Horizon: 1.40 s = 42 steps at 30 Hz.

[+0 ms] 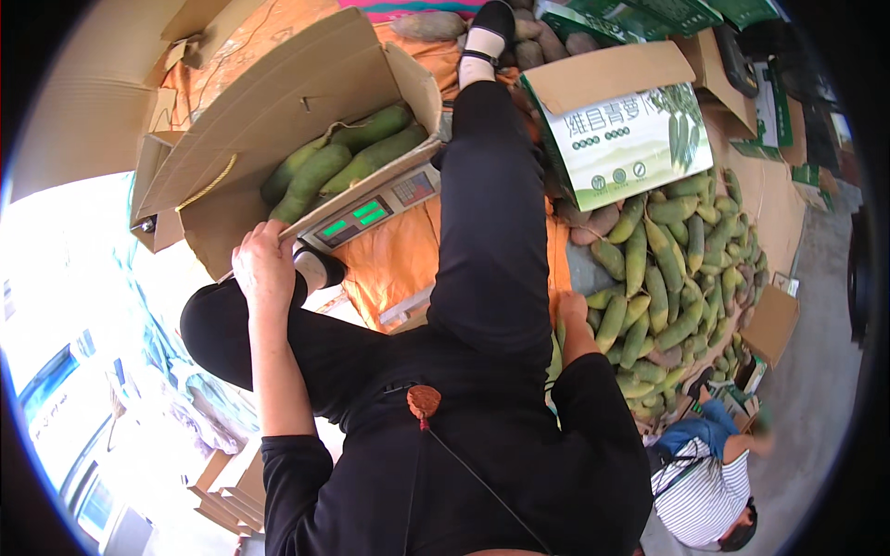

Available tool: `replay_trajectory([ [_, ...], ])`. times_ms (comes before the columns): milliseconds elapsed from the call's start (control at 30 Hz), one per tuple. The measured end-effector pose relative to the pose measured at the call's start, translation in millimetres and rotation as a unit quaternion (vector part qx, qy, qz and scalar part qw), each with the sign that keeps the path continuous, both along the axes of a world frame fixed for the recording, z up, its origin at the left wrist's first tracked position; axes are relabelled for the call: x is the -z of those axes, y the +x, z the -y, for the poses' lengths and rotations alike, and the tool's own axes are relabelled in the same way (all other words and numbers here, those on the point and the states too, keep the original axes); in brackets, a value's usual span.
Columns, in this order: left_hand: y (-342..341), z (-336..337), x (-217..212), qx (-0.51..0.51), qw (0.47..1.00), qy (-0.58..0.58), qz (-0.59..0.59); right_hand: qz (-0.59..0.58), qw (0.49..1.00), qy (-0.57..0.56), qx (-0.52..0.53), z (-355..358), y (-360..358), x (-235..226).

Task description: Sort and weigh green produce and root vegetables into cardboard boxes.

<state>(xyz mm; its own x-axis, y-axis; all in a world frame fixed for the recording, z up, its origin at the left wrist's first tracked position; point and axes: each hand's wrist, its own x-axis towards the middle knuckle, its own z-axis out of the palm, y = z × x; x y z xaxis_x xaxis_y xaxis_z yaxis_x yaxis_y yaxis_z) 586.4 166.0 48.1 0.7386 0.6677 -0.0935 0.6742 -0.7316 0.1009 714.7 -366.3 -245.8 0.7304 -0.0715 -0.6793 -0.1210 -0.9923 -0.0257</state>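
At the left, an open cardboard box holds several long green radishes. My left hand is closed over the box's near edge. Just beyond that edge, a digital scale shows lit green readouts, and the box appears to rest on it. On the other side, my right hand reaches down beside my leg at the near edge of a large heap of green radishes. Its fingers are mostly hidden, so whether it grips a radish is unclear.
A white-and-green printed carton stands on the heap's far side. Reddish-brown roots lie near my outstretched foot. Orange sheeting covers the ground between my legs. At lower right, another person in a striped shirt is beside the heap.
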Motion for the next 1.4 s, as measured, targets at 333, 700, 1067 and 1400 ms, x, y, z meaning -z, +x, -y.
replay_trajectory([
  [333, -3, -2, -2, -0.008, 1.0, 0.0, 0.012, 0.033, 0.985, 0.157, 0.057, 27, -22, 2],
  [700, -6, 0, 2, 0.0, 1.0, 0.004, 0.022, 0.116, 0.854, 0.402, 0.311, 12, -3, -86],
  [1067, -10, -3, 5, 0.023, 0.998, 0.028, 0.053, 0.194, 0.743, 0.629, 0.118, -162, 107, -300],
  [1400, -14, -4, 7, 0.0, 1.0, 0.008, 0.024, 0.142, 0.525, 0.826, -0.147, -323, 137, -455],
])
